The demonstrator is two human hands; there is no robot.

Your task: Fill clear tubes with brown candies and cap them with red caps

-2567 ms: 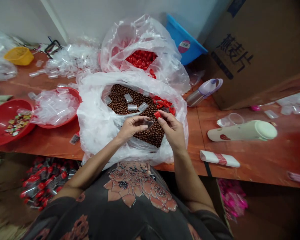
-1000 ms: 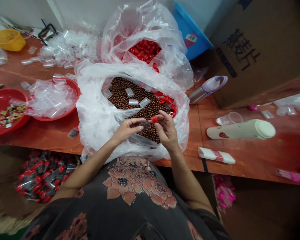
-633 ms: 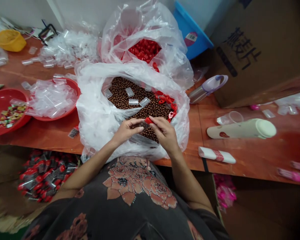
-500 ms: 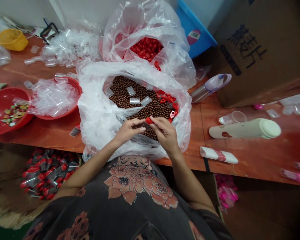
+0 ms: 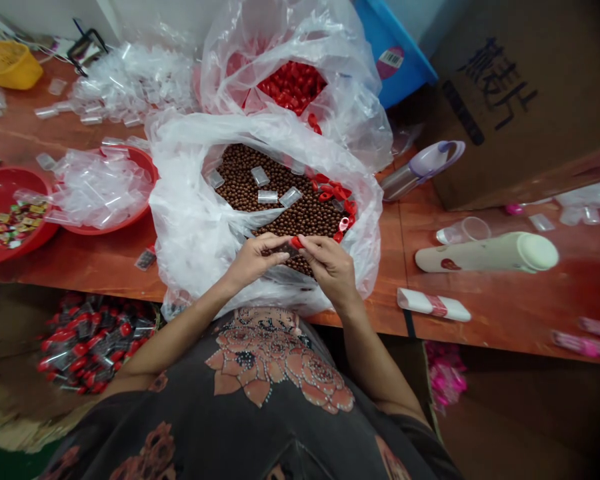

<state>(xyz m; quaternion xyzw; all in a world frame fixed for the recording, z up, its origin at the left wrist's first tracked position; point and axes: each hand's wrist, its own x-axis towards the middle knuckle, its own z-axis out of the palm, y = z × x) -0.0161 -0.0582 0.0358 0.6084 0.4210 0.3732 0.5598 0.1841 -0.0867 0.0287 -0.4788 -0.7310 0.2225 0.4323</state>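
Pinched firmly, the left hand [image 5: 251,262] grips a small clear case [image 5: 282,247], the right hand [image 5: 334,268] a red cap [image 5: 297,243]. And they've met! Apart moments ago, those 2 pieces now appear to touch, cap probably seating. Below, brown beads [image 5: 245,175] lie in the white bag [image 5: 177,193]; loose red caps [image 5: 325,189] sit just beyond.

At the upper right stands a brown carton [image 5: 505,113]; below it, at the right, a pale green bottle [image 5: 485,253] lies on its side.
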